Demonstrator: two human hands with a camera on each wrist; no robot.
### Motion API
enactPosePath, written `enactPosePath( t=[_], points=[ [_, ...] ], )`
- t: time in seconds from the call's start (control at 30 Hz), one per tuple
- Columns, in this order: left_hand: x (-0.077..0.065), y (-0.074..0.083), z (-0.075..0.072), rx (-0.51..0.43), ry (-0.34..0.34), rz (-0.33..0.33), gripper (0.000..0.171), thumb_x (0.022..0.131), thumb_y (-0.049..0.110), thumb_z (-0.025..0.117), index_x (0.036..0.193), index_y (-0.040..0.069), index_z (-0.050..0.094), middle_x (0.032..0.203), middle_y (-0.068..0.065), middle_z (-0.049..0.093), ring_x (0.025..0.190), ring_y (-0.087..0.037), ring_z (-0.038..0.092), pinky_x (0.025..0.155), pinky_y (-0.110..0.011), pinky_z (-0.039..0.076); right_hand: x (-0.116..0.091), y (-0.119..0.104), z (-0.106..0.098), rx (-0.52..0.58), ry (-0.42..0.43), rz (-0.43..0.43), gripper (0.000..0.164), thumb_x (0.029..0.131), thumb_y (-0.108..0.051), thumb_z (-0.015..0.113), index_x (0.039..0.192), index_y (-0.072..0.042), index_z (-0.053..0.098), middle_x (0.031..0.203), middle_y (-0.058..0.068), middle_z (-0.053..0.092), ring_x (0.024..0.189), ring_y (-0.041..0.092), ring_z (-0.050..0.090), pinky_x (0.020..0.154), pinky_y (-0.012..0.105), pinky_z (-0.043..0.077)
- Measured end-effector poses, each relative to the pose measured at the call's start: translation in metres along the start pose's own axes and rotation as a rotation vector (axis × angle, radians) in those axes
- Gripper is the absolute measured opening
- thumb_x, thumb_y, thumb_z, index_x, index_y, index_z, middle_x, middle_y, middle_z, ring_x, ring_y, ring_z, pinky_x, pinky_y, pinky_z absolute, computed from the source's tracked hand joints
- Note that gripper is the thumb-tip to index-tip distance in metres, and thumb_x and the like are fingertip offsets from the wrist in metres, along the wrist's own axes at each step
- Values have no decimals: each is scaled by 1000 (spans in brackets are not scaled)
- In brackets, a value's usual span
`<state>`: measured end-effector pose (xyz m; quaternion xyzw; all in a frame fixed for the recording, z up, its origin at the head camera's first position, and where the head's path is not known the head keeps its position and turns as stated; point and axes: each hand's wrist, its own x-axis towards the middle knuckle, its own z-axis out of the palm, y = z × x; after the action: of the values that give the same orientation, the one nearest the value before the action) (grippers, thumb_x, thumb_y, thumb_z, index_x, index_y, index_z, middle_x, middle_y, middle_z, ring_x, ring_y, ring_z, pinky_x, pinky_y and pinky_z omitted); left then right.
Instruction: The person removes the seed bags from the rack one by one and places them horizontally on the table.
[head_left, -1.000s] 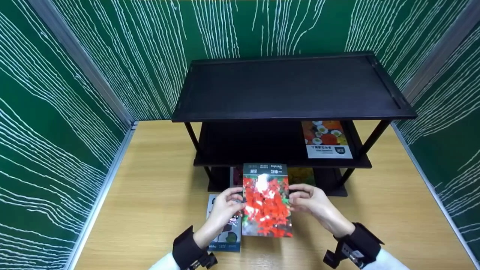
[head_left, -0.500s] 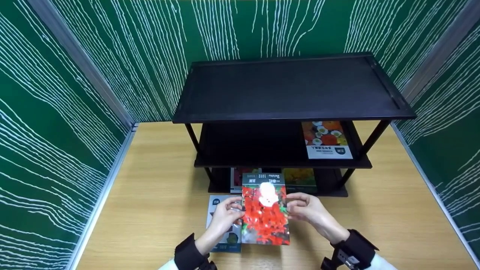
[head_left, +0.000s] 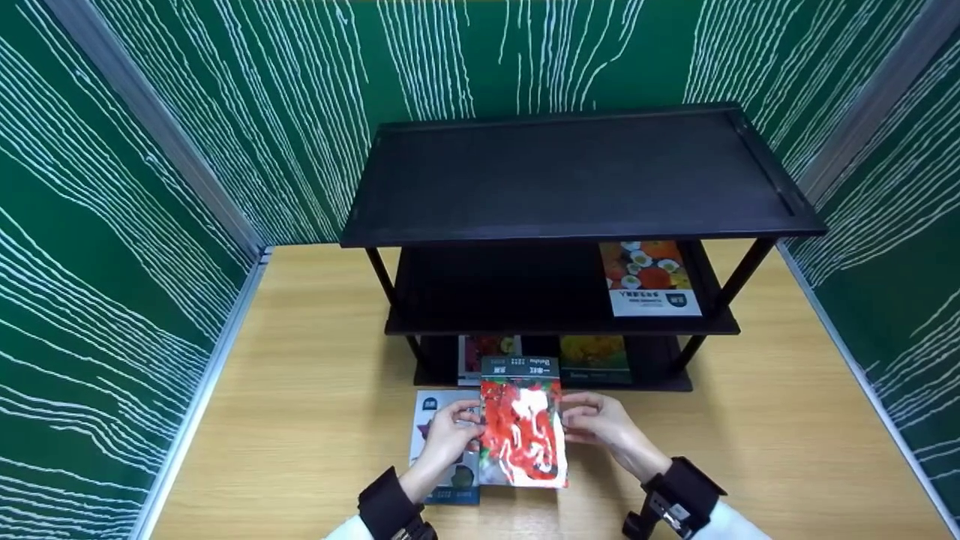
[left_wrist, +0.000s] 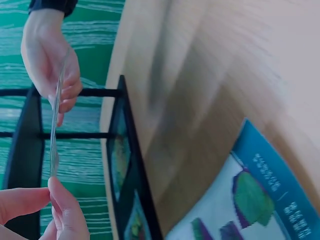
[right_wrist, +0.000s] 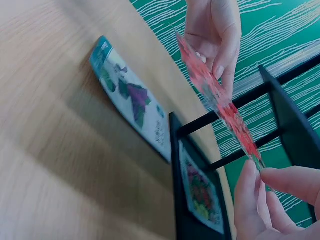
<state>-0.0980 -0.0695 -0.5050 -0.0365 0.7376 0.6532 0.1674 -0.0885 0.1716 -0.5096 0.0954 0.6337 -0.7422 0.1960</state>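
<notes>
A glossy seed packet (head_left: 517, 427) with red flowers and a dark printed band is held between both hands, in front of the black shelf. My left hand (head_left: 448, 433) pinches its left edge between thumb and fingers. On the opposite edge, my right hand (head_left: 609, 429) pinches it the same way. The left wrist view shows this packet (left_wrist: 56, 120) nearly edge-on, raised over the table. Below the left hand lies a white and blue seed packet (head_left: 463, 476) picturing purple and green leaves, partly covered by the hand and the red packet.
A black three-tier shelf (head_left: 585, 176) stands behind the hands. Its middle tier carries an orange-and-white flower packet (head_left: 651, 277) at the right. On the bottom tier lie a dark red flower packet (head_left: 480, 352) and a yellow flower packet (head_left: 595, 356). Green walls enclose the wooden table (head_left: 300, 420).
Both hands have drawn the red flower packet back from the shelf and slightly left, uncovering more of the bottom-tier packets. The packet on the table has not moved.
</notes>
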Motion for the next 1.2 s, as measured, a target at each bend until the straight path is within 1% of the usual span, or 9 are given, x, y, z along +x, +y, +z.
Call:
enactPosePath(
  t=[0.07,0.23,0.37,0.43,0.6,0.8,0.83,1.03,1.2],
  points=[
    [1,0,0,3,6,1,40,74,-11,55,113,-11,49,83,-12,55,48,-6,49,47,-24,50,4,4,1,3,16,2,42,78,6,56,116,15,42,78,5,61,72,14,60,73,33,52],
    [1,-1,2,14,32,2,37,74,-14,53,111,-14,50,82,-18,54,49,-7,48,46,-24,48,9,13,1,10,20,-3,43,77,7,56,116,16,40,77,5,61,72,14,60,73,34,52],
    [7,-12,3,11,55,-3,38,73,-14,54,111,-12,51,82,-17,54,49,-8,47,46,-25,49,15,20,1,6,33,3,43,77,7,56,116,15,41,78,5,61,72,14,59,73,34,52],
    [11,-20,3,21,66,-5,38,72,-13,54,110,-11,52,81,-14,54,48,-7,46,45,-24,48,17,23,1,4,39,3,43,76,7,55,116,15,41,77,5,61,72,14,59,72,33,53],
    [18,-33,4,88,84,13,35,73,-13,55,108,-9,54,75,-7,53,46,-7,45,44,-25,48,21,31,2,-4,51,-15,42,75,10,53,114,18,41,74,4,61,68,13,59,68,32,53],
    [17,-43,5,185,90,68,33,70,-14,53,102,-9,57,70,-7,55,46,-7,46,47,-34,50,23,42,5,-40,91,13,40,75,11,54,113,17,43,74,4,60,67,13,59,68,33,53],
    [16,-44,5,190,86,69,33,70,-15,52,102,-9,57,70,-7,55,47,-7,45,46,-34,50,23,43,5,-46,101,16,39,75,11,54,112,17,44,74,5,61,67,14,59,68,34,53],
    [18,-52,6,223,92,55,32,71,-15,51,102,-8,57,70,-5,53,45,-5,43,41,-21,45,28,52,5,-74,103,13,33,75,11,53,107,16,48,74,5,60,66,14,59,66,33,54],
    [18,-56,7,274,97,71,33,70,-15,51,102,-8,57,67,-3,51,43,-5,42,40,-20,43,29,54,7,-78,112,19,33,75,13,51,107,18,46,72,6,60,64,14,59,64,31,54]
  ],
)
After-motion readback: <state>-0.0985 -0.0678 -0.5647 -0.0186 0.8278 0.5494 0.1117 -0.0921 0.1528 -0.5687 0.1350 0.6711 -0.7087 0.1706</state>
